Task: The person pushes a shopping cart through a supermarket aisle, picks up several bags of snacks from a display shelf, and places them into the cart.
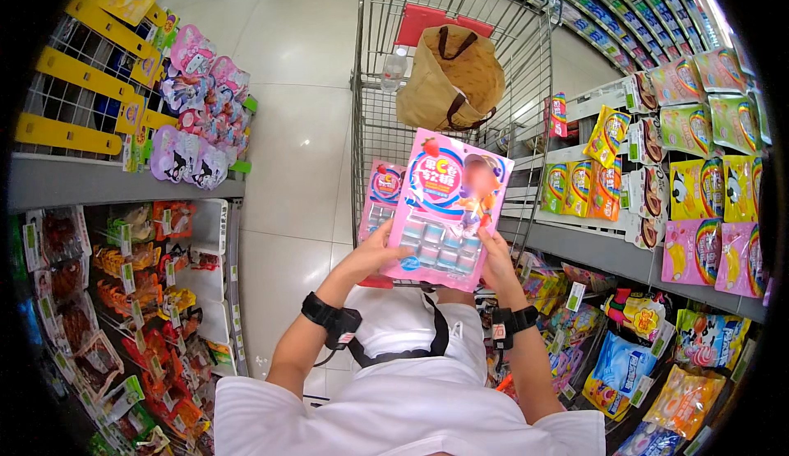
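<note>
A large pink bag of fruit gummy candy (448, 209) is held up by its two sides, its printed front facing me. Clear windows in its lower half show rows of pale blue and pink wrapped pieces. My left hand (381, 251) grips the lower left edge with the thumb on the front. My right hand (497, 261) grips the lower right edge. Partly hidden behind it on the left is a second, similar pink candy bag (377, 199). Beneath both bags stands the wire shopping cart (370, 110).
In the cart are a tan tote bag (419, 95) with brown handles and a clear plastic bottle (394, 72). Shelves of bagged candy (696, 188) flank the right side. On the left are hanging character-print packs (191, 104) above bins of packaged snacks (148, 271). Tiled floor (290, 117) runs beside the cart.
</note>
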Motion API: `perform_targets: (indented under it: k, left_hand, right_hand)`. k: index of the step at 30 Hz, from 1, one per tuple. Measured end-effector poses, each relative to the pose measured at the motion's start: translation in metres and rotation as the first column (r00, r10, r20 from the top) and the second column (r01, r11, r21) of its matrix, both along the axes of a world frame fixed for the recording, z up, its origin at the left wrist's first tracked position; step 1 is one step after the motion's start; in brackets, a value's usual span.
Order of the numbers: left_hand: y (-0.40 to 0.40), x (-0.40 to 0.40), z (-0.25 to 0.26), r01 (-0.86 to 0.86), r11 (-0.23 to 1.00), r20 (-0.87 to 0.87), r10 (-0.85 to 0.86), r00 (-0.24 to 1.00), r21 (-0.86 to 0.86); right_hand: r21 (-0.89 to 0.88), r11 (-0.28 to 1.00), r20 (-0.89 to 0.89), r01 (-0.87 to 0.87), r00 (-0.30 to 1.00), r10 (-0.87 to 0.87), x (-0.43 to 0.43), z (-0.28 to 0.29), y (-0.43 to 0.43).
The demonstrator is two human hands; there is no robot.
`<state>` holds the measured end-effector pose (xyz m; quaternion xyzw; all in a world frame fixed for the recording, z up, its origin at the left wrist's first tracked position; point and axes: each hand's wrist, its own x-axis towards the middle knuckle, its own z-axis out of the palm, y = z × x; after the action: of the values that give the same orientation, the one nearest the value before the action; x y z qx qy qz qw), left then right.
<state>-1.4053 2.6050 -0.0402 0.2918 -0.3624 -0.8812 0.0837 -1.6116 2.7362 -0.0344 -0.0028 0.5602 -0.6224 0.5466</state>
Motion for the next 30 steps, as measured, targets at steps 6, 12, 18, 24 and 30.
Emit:
perform_targets:
  k: [6,12,18,24,30]
  left_hand:
    - [-0.011,-0.013,-0.046,0.06,0.837,0.343,0.156,0.926,-0.543]
    - [-0.009,-0.027,-0.105,0.179,0.695,0.451,0.23,0.862,-0.697]
    - [0.011,-0.056,-0.218,0.106,0.814,0.454,0.206,0.867,-0.572]
    - [0.022,-0.06,-0.271,0.132,0.843,0.524,0.196,0.829,-0.522]
    - [0.0,-0.012,-0.405,0.317,0.663,0.528,0.139,0.838,-0.678]
  right_hand:
    - [0.367,0.928,-0.122,-0.062,0.986,0.114,-0.001,-0.025,-0.009]
    - [0.306,0.95,-0.04,-0.068,0.996,0.084,-0.005,-0.021,0.019]
    - [0.258,0.959,0.003,0.12,0.992,-0.126,-0.012,-0.013,0.072]
    - [0.225,0.91,-0.024,0.348,0.936,-0.352,-0.016,-0.007,0.136]
    - [0.219,0.827,-0.062,0.519,0.853,-0.519,-0.01,0.007,0.196]
